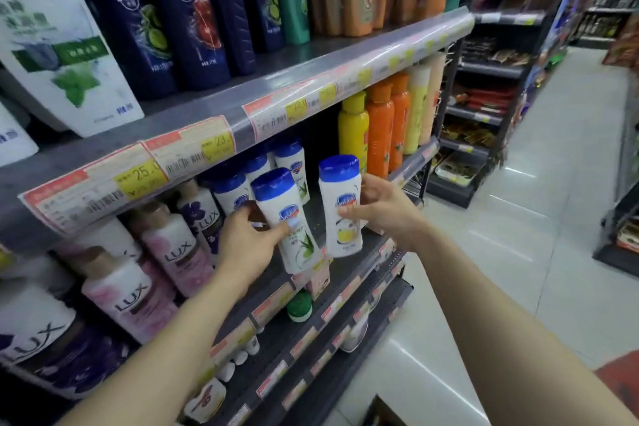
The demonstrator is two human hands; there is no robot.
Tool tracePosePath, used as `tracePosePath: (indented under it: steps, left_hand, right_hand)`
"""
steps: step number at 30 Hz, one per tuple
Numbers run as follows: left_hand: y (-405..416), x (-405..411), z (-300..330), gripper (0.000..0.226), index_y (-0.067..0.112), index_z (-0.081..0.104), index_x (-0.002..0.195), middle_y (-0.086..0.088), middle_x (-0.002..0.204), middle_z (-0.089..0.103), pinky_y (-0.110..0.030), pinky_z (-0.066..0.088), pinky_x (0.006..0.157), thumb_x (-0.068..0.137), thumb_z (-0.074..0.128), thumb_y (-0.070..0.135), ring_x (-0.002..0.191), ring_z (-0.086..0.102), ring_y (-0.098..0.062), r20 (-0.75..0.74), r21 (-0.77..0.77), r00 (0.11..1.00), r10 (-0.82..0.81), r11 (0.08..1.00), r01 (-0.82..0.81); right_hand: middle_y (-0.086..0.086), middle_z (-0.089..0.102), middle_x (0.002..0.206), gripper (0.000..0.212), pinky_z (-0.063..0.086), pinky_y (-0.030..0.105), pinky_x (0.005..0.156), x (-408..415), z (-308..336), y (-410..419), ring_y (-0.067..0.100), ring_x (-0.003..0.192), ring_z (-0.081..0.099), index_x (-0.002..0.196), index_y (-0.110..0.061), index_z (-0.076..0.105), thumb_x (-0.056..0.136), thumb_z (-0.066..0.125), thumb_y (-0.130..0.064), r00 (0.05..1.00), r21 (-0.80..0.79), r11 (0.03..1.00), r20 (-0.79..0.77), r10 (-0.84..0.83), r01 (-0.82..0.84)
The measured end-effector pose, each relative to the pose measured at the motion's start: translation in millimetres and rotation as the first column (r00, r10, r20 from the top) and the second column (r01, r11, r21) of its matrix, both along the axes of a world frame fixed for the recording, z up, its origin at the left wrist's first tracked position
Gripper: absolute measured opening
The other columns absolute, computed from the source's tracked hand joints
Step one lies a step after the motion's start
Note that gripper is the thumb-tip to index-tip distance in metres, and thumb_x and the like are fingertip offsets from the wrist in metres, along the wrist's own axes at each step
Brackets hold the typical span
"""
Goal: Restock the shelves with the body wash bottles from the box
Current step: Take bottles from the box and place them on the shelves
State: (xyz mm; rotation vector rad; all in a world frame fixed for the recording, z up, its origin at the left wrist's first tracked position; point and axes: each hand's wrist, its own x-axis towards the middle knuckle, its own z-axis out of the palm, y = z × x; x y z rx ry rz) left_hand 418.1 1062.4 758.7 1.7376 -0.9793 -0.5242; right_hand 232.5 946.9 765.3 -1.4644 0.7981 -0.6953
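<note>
While both arms reach toward the middle shelf (349, 263), each hand has its own white body wash bottle with a blue cap. Left hand (247, 245) is wrapped around the aloe bottle (287, 218), thumb across the front label and fingers curled behind, gripping it about mid-body. That bottle is tilted, cap leaning up and to the left, bottom end angled down to the right just over the shelf's front edge. Right hand (382, 209) pinches the lemon bottle (340, 206) from its right side, thumb on the front, fingers behind. This one stands pretty much upright, cap on top, long axis vertical, and I can't tell whether its base touches the shelf. Both bottles sit side by side, close but apart, between the two hands. Behind them are more of the same blue-capped bottles (242, 183) in rows, with LUX bottles (173, 245) to the left and yellow and orange bottles (378, 128) to the right.
</note>
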Motion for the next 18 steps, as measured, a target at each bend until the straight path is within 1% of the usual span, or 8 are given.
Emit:
tracePosePath:
  steps: [2, 3, 6, 7, 10, 13, 15, 18]
  left_hand:
    - [-9, 6, -2, 0.034, 0.018, 0.062, 0.096, 0.003, 0.096, 0.067, -0.033, 0.053, 0.078, 0.07, 0.08, 0.028, 0.085, 0.063, -0.013, 0.019, -0.009, 0.998, 0.056, 0.998, -0.056]
    - [-14, 8, -2, 0.034, 0.017, 0.062, 0.096, 0.002, 0.094, 0.067, -0.033, 0.053, 0.078, 0.069, 0.08, 0.028, 0.085, 0.064, -0.014, 0.019, -0.02, 0.996, 0.083, 0.996, -0.083]
    - [-30, 13, -10, 0.038, 0.013, 0.063, 0.098, -0.001, 0.096, 0.07, -0.043, 0.056, 0.082, 0.068, 0.081, 0.029, 0.09, 0.067, -0.021, 0.029, -0.038, 0.987, 0.16, 0.987, -0.159]
    - [-35, 14, -12, 0.04, 0.013, 0.064, 0.099, -0.001, 0.096, 0.07, -0.043, 0.057, 0.081, 0.067, 0.081, 0.028, 0.09, 0.068, -0.021, 0.039, -0.039, 0.984, 0.176, 0.984, -0.174]
    - [-49, 19, -19, 0.038, 0.013, 0.061, 0.097, 0.002, 0.092, 0.068, -0.04, 0.057, 0.077, 0.067, 0.081, 0.026, 0.085, 0.067, -0.018, 0.063, -0.042, 0.977, 0.203, 0.979, -0.2]
    - [-55, 22, -23, 0.032, 0.017, 0.057, 0.092, 0.008, 0.084, 0.062, -0.022, 0.047, 0.065, 0.07, 0.08, 0.021, 0.073, 0.06, -0.008, 0.133, -0.047, 0.969, 0.207, 0.978, -0.203]
    - [-56, 24, -26, 0.031, 0.018, 0.057, 0.091, 0.012, 0.079, 0.058, -0.012, 0.038, 0.057, 0.071, 0.08, 0.022, 0.067, 0.054, 0.001, 0.192, -0.037, 0.959, 0.209, 0.978, -0.206]
    - [-56, 26, -30, 0.029, 0.015, 0.06, 0.093, 0.009, 0.076, 0.06, -0.015, 0.035, 0.054, 0.072, 0.079, 0.023, 0.067, 0.054, -0.009, 0.25, -0.021, 0.94, 0.231, 0.972, -0.233]
  right_hand:
    - [0.003, 0.073, 0.11, 0.052, 0.054, 0.038, 0.089, 13, 5, -18, 0.019, 0.104, 0.068, 0.116, -0.016, 0.062, 0.068, 0.081, -0.007, 1.0, -0.024, 1.0, 0.0, 0.008, -0.008]
    - [0.003, 0.073, 0.11, 0.051, 0.054, 0.036, 0.088, 19, 6, -26, 0.018, 0.103, 0.068, 0.115, -0.016, 0.063, 0.068, 0.081, -0.006, 1.0, -0.032, 0.999, 0.0, 0.015, -0.015]
    - [-0.006, 0.072, 0.098, 0.045, 0.055, 0.017, 0.068, 37, 5, -48, 0.003, 0.086, 0.069, 0.111, -0.017, 0.061, 0.072, 0.078, -0.003, 0.999, -0.047, 0.998, -0.018, 0.04, -0.041]
    - [-0.006, 0.071, 0.097, 0.046, 0.054, 0.014, 0.065, 43, 2, -55, 0.004, 0.086, 0.068, 0.112, -0.016, 0.061, 0.072, 0.077, -0.003, 0.999, -0.054, 0.997, -0.027, 0.046, -0.047]
    - [0.004, 0.071, 0.108, 0.05, 0.055, 0.02, 0.074, 58, -14, -71, 0.017, 0.097, 0.068, 0.117, -0.011, 0.06, 0.072, 0.078, -0.004, 0.997, -0.068, 0.996, -0.056, 0.051, -0.055]
    - [0.007, 0.069, 0.114, 0.052, 0.054, 0.026, 0.08, 69, -30, -81, 0.019, 0.099, 0.066, 0.121, -0.009, 0.059, 0.072, 0.078, -0.004, 0.995, -0.058, 0.996, -0.076, 0.069, -0.074]
    - [0.004, 0.07, 0.107, 0.047, 0.054, 0.028, 0.081, 75, -36, -86, 0.016, 0.093, 0.066, 0.116, -0.011, 0.06, 0.073, 0.076, -0.002, 0.995, -0.045, 0.995, -0.046, 0.083, -0.085]
    - [0.002, 0.068, 0.104, 0.045, 0.053, 0.029, 0.082, 82, -39, -92, 0.016, 0.094, 0.065, 0.113, -0.016, 0.06, 0.073, 0.075, 0.001, 0.995, -0.043, 0.994, -0.024, 0.102, -0.103]
